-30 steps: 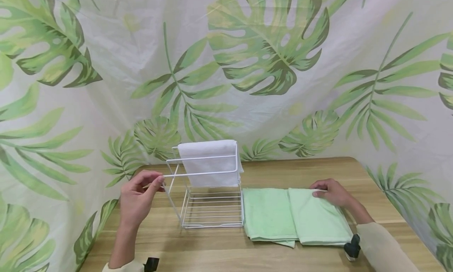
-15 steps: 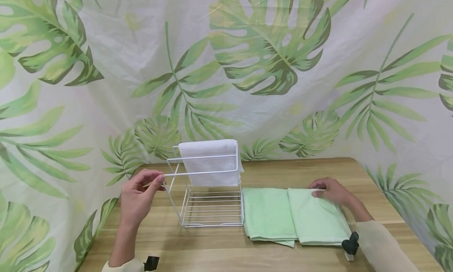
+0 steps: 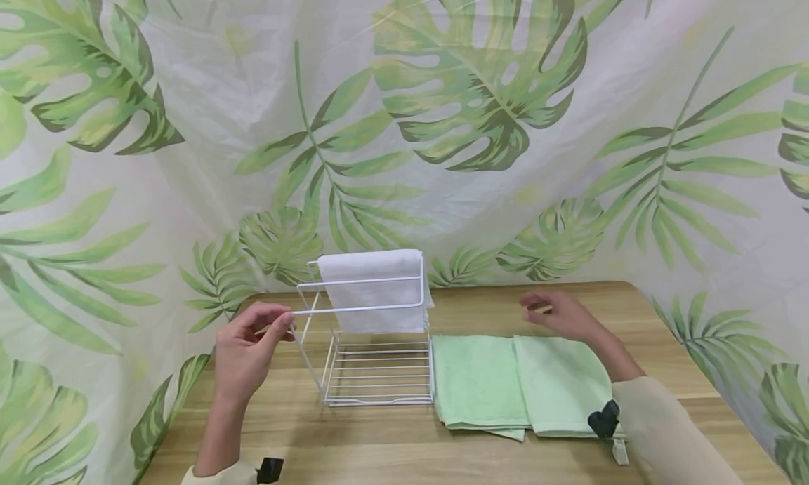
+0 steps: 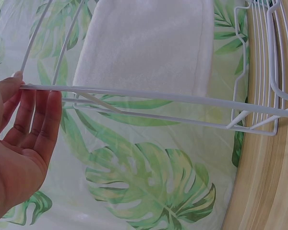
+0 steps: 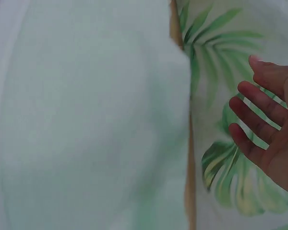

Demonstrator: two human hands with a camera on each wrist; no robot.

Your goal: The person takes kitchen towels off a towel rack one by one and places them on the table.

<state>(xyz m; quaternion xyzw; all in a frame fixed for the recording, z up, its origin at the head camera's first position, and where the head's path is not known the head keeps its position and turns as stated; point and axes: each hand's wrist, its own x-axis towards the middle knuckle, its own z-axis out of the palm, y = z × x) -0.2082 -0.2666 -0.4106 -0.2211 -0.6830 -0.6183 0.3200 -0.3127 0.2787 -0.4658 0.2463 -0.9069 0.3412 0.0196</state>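
Observation:
A white wire rack (image 3: 379,403) stands on the table, and my left hand (image 3: 243,359) pinches its upper front-left corner between thumb and fingers. Over the rack's rear top bar hangs a folded white towel (image 3: 373,299), also seen in the left wrist view as a white towel (image 4: 144,48). Right of the rack lie two folded green towels, a deeper green towel (image 3: 477,380) and a paler green towel (image 3: 559,387) that overlaps its edge. My right hand (image 3: 562,314) hovers above the far edge of the paler towel, holding nothing, its fingers loosely bent.
The wooden table (image 3: 379,450) has rounded far corners. Behind it hangs a leaf-patterned curtain (image 3: 480,211). A black device (image 3: 604,420) is strapped to my right wrist and a similar black device (image 3: 270,469) to my left.
My right hand has let go of the paler green towel's far right edge and moved up and left. The left hand keeps its grip on the rack.

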